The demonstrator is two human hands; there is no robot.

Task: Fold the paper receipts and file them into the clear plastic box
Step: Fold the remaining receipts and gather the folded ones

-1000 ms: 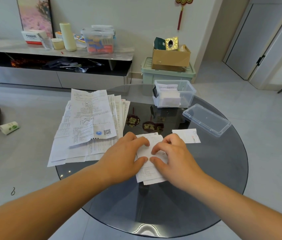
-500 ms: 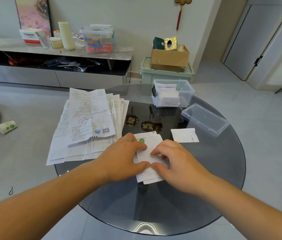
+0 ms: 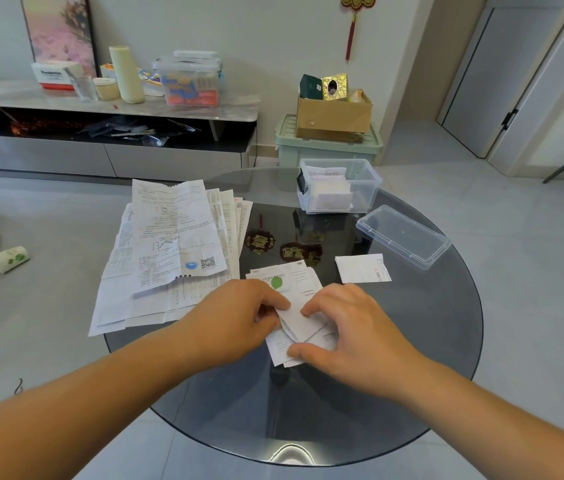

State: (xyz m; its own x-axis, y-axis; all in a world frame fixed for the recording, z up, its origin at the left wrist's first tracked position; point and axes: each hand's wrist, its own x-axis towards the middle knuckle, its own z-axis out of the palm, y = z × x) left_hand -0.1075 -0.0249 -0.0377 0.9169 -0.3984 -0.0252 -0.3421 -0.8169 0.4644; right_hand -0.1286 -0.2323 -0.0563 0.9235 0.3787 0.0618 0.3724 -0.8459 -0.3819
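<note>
At centre of the round glass table: one receipt, partly folded, lay flat. The left hand pinched its left edge with curled fingers. The right hand held its right side, forefinger and thumb clamped on the paper. Toward the far edge stood the clear plastic box, open, with folded slips inside. At the right edge lay its lid, apart. A pile of unfolded receipts overhung the left edge. One small folded slip lay between lid and hands.

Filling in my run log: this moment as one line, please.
step: folding; left hand: pinches receipt; right hand: grips same receipt; clear plastic box: open, filed receipts inside; lid: beside box
</note>
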